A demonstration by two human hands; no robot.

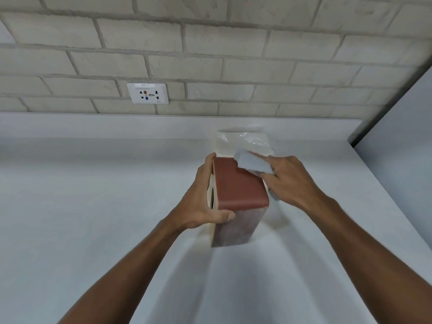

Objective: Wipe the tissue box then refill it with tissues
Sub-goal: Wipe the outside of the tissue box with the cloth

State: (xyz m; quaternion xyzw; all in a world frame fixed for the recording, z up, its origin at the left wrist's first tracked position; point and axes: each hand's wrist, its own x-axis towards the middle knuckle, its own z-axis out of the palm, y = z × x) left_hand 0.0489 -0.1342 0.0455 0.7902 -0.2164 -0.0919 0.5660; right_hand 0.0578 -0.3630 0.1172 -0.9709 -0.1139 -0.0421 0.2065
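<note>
The reddish-brown tissue box (238,185) stands on its side on the white counter, its cream face with the slot turned left. My left hand (205,202) grips its left and near edges, thumb across the front corner. My right hand (294,181) presses a pale blue-white cloth (251,163) against the box's far right top edge. Behind the box lies a clear plastic pack of white tissues (243,141), partly hidden by the box and cloth.
The white counter (93,206) runs to a brick wall with a white power socket (147,93). A grey panel (402,141) closes the right side, where the counter edge slants down.
</note>
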